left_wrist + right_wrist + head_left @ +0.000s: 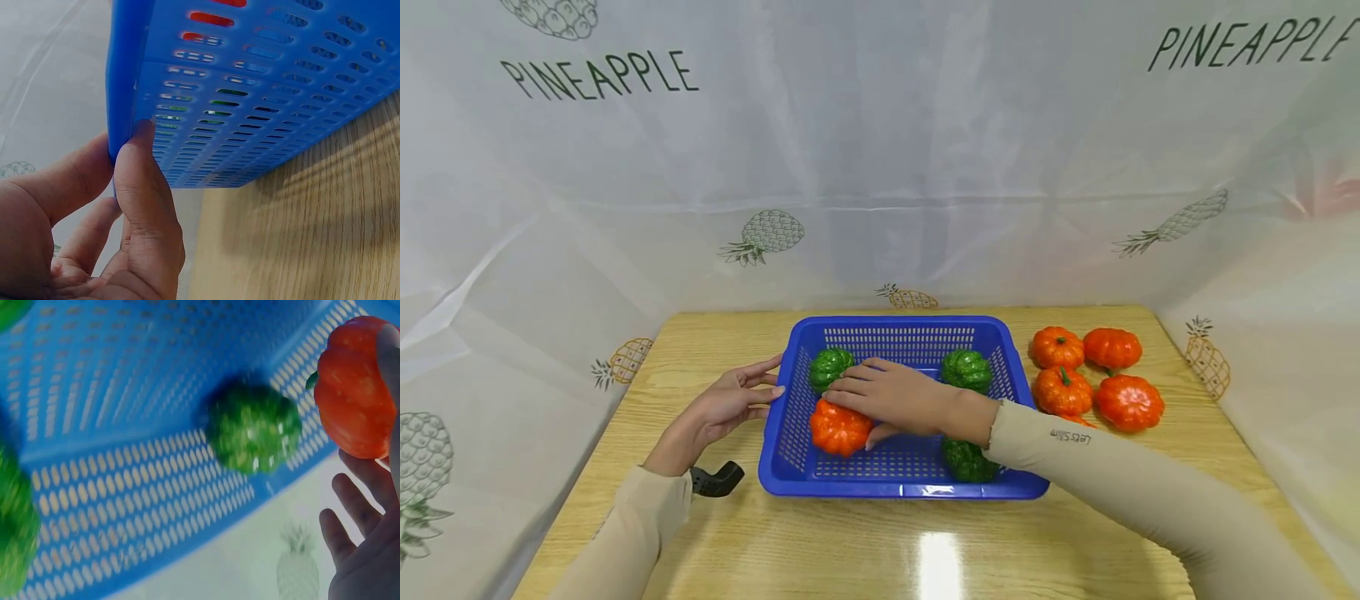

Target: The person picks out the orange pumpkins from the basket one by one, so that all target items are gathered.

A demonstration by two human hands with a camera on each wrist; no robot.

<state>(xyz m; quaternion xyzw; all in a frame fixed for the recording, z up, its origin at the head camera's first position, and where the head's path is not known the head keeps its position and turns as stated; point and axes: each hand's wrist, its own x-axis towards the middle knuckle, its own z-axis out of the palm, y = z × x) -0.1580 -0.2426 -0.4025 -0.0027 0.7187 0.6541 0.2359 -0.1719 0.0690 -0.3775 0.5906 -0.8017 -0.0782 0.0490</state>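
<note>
A blue plastic basket with slotted walls stands on the table. My left hand pinches its left rim; in the left wrist view the thumb and fingers lie on either side of the rim. My right hand reaches across the basket and grips an orange pumpkin over its left part. In the right wrist view the same orange pumpkin lies against the palm and shows a green stem. Inside the basket are green pumpkins: one at back left, one at back right, one at front right, partly behind the forearm.
Several orange pumpkins sit grouped on the wooden table to the right of the basket; my right sleeve partly covers one. A white sheet printed with pineapples hangs behind and at both sides. A black wrist mount sticks out from my left wrist.
</note>
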